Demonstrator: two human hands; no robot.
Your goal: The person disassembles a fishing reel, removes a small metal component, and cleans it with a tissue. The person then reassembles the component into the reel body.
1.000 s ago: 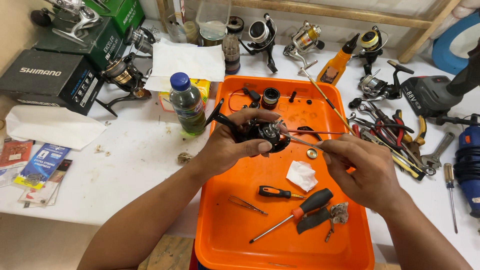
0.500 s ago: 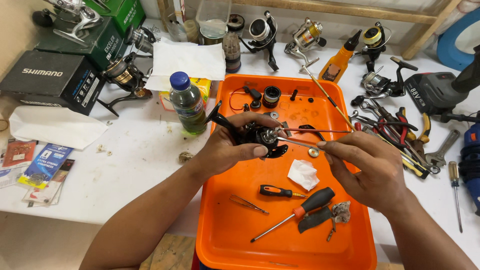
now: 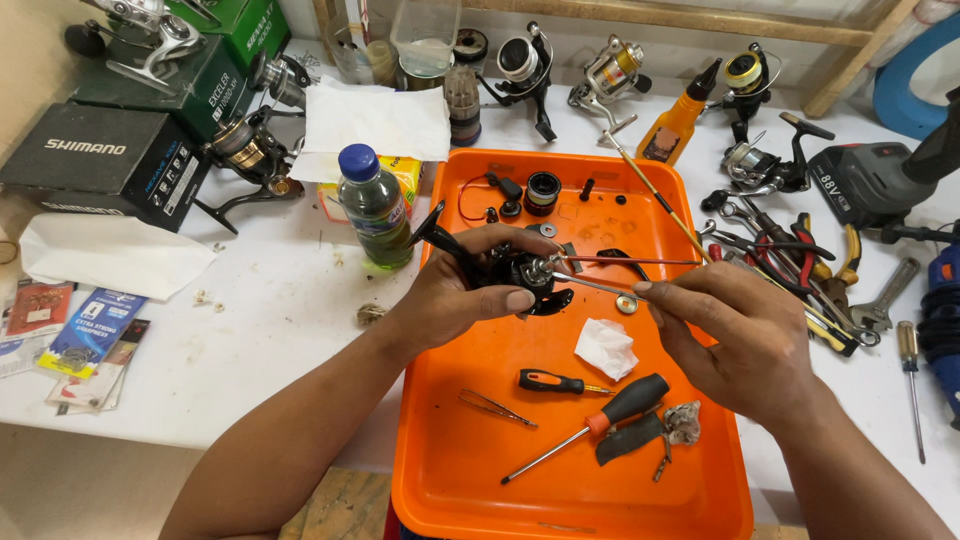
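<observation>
Fingers of the left hand (image 3: 455, 290) clasp a black metal reel body (image 3: 520, 272); right hand (image 3: 735, 335) pinches its thin steel shaft (image 3: 595, 286).

head view, steeply downward, close over workbench (image 3: 250, 330)

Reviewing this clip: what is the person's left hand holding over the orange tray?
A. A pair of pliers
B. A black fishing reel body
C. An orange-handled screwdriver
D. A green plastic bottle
B. The left hand grips a black fishing reel body above the orange tray, while the right hand works a thin metal tool against it; the bottle stands untouched on the table.
</observation>
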